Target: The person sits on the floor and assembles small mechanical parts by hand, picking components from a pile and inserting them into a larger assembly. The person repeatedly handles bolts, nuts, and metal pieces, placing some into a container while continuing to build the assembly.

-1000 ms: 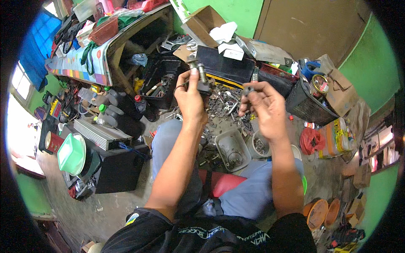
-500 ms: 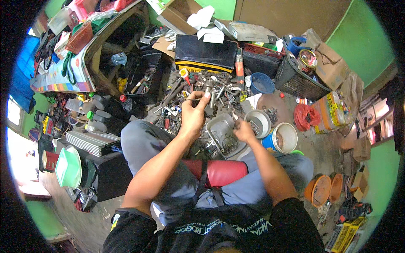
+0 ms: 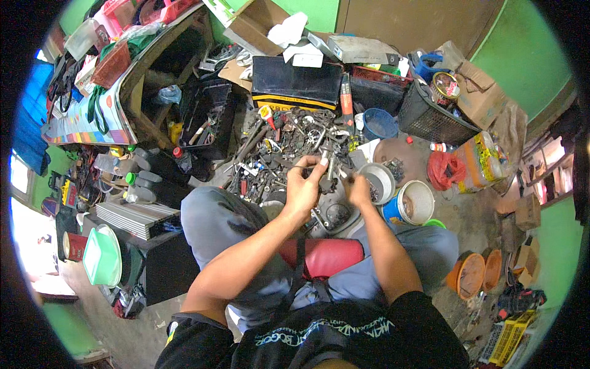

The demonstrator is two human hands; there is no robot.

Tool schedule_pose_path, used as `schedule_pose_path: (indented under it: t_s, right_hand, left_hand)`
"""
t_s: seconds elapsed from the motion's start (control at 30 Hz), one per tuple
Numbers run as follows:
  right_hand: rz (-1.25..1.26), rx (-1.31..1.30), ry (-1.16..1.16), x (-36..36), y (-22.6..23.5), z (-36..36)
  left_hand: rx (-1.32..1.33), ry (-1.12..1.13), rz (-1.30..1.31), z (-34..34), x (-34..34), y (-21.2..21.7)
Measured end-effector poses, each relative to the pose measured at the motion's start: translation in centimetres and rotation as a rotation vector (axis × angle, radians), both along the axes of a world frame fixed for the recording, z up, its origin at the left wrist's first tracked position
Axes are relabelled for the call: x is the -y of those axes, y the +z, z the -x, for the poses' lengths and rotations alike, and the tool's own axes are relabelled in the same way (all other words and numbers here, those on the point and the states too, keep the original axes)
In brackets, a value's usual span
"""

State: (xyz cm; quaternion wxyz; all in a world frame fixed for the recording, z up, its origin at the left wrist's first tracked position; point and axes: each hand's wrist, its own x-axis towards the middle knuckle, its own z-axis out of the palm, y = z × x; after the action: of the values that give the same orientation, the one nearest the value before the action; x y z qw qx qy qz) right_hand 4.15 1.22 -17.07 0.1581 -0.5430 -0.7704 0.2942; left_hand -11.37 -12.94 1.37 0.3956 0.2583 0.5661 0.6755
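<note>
My left hand (image 3: 303, 192) is closed around a shiny metal rod-shaped part (image 3: 332, 166), which stands up past the thumb and forefinger. My right hand (image 3: 359, 192) is close by on the right, its fingers curled in; what they hold, if anything, is hidden. Below and between both hands lies a grey plastic tray (image 3: 334, 200) with small metal parts in it. Beyond them spreads a heap of loose metal parts and tools (image 3: 276, 144). A round grey bowl (image 3: 386, 178) with small hardware stands just right of my right hand.
A white-rimmed bucket (image 3: 429, 203) and a blue bucket (image 3: 380, 124) stand to the right, near a black crate (image 3: 430, 114). A black box (image 3: 295, 80) borders the heap at the back. On the left are bottles (image 3: 141, 179) and a ribbed metal case (image 3: 132, 215).
My left hand has moved right and nearer to me with the metal part, over the tray and closer to my right hand. My right hand has stayed nearly in place.
</note>
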Motion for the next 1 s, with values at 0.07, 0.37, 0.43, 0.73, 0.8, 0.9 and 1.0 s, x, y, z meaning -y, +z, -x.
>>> schedule_pose_path:
  t_s: [0.07, 0.37, 0.43, 0.73, 0.8, 0.9, 1.0]
  right_hand:
    - [-0.12, -0.354, 0.027, 0.1, 8.4, 2.8]
    - [-0.276, -0.407, 0.519, 6.6, 31.1, 2.5]
    - [-0.13, -0.575, 0.393, 6.2, 29.3, 2.3]
    - [-0.126, -0.771, 0.339, 7.3, 30.6, 5.4]
    - [-0.126, -0.784, 0.366, 7.5, 30.7, 5.6]
    - [-0.114, -0.75, 0.403, 7.6, 30.9, 5.4]
    - [-0.164, -0.716, 0.447, 7.7, 30.9, 5.2]
  left_hand:
    - [0.12, -0.002, -0.006, 0.6, 0.1, 1.4]
    - [0.286, -0.019, -0.274, 1.6, -0.4, 5.7]
    - [0.347, -0.083, -0.299, 1.3, -0.4, 6.9]
    - [0.527, -0.209, -0.44, 2.0, 0.4, 7.6]
    - [0.495, -0.253, -0.462, 2.6, 0.5, 7.2]
    - [0.55, -0.295, -0.49, 2.8, 0.7, 7.2]
    - [0.615, -0.309, -0.472, 2.9, 1.1, 7.6]
